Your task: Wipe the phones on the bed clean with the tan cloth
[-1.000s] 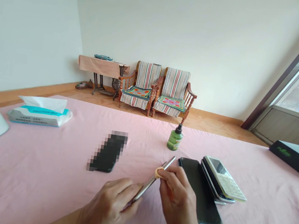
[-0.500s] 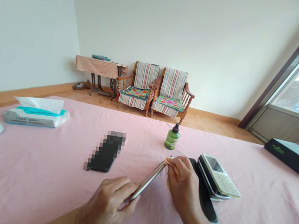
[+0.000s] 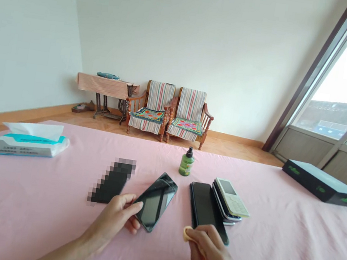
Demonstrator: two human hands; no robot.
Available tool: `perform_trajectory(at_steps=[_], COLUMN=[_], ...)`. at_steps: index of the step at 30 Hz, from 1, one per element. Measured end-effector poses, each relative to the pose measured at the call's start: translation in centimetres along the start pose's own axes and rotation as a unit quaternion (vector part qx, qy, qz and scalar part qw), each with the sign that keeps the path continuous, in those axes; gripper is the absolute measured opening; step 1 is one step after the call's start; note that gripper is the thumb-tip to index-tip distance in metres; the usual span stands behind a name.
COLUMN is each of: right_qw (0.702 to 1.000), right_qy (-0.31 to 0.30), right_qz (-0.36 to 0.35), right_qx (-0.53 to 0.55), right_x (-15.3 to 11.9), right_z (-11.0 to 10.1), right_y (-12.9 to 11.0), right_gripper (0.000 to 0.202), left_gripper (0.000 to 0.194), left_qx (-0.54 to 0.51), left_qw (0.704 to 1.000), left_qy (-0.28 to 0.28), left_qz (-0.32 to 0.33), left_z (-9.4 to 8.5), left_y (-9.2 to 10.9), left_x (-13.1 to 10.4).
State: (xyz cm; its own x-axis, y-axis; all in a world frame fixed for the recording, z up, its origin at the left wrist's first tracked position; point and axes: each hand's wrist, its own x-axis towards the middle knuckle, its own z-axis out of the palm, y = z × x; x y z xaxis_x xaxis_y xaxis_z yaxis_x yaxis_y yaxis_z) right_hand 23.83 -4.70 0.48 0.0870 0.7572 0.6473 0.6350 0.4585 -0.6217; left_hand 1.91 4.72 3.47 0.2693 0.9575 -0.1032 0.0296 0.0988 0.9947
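"Where's the phone?"
"I see it nearside of the bottle, slightly left: glossy flat rectangle, long axis slanting, far end toward the bottle."
"Grip?"
"Left hand curled round its edge, thumb on glass; right hand, nearside too, tightly pinching folded peach cloth."

Left hand bare, slim-fingered; left forearm bare to the view's lower edge, narrowing toward the wrist; right hand likewise bare
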Motion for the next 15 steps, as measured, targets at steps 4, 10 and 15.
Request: perform_trajectory(at_steps=[4, 10, 15], right_qw=[0.997, 0.985, 0.981], right_qy=[0.062, 0.145, 0.169], right_qz=[0.038, 0.092, 0.099], right_qx=[0.006, 0.000, 0.007], right_x=[-0.8, -0.7, -0.8], right_z=[-1.9, -3.5, -4.0], right_y=[1.2, 1.9, 2.3], right_gripper=[0.018, 0.020, 0.023], left_gripper=[0.031, 0.035, 0.039], left_qx=[-0.095, -0.134, -0.127], left_qw=[0.995, 0.989, 0.988], left_qy=[-0.009, -0.041, -0.070], left_qz=[-0.025, -0.037, -0.045], left_z=[1.5, 6.5, 10.5], left_y=[0.1, -0.1, -0.7], left_x=[-0.6, -0.3, 0.5])
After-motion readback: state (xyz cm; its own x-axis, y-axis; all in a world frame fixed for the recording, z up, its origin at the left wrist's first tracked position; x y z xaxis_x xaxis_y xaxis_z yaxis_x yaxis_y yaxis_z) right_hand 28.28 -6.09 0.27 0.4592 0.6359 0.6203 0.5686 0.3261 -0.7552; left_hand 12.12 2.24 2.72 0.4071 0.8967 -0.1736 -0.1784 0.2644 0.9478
